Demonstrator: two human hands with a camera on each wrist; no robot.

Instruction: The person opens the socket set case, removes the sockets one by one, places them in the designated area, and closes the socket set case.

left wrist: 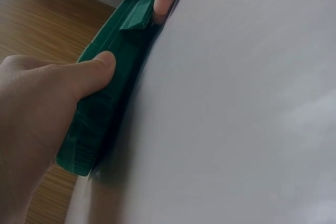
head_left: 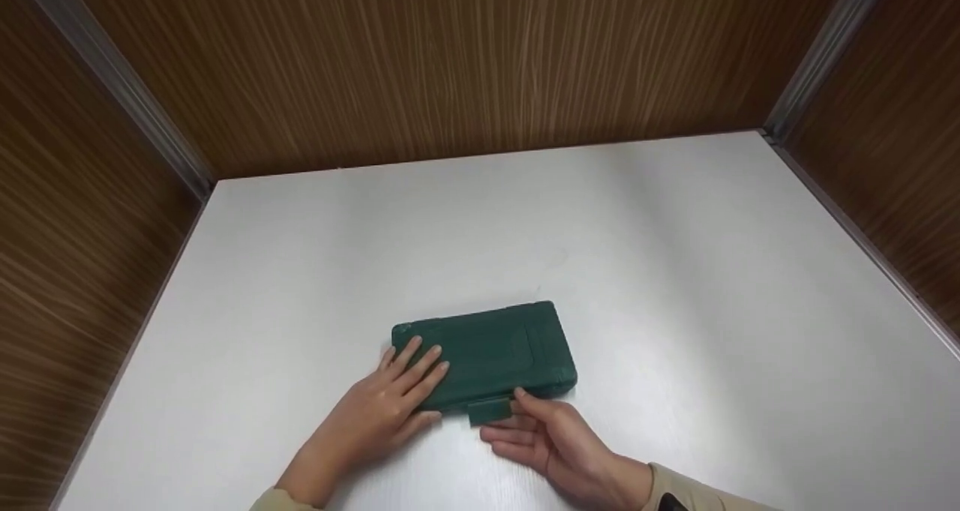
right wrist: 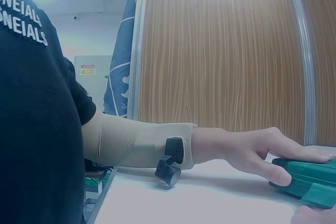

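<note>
White table (head_left: pixel 675 271), wood-panelled walls (head_left: pixel 450 68)

Even, soft light is cast over the white table (head_left: pixel 675 286), with faint sheen toward 1 o'clock and weak shadows beneath the hands. The left wrist view is blurred at close range; the right wrist view is washed bluish, with glare at 10 o'clock

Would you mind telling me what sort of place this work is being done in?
Probably a recording booth or work cubicle: a bare white table is boxed in by wood-grain walls with metal corner strips. On it lies only a green case, touched by the left hand and right hand.
</note>
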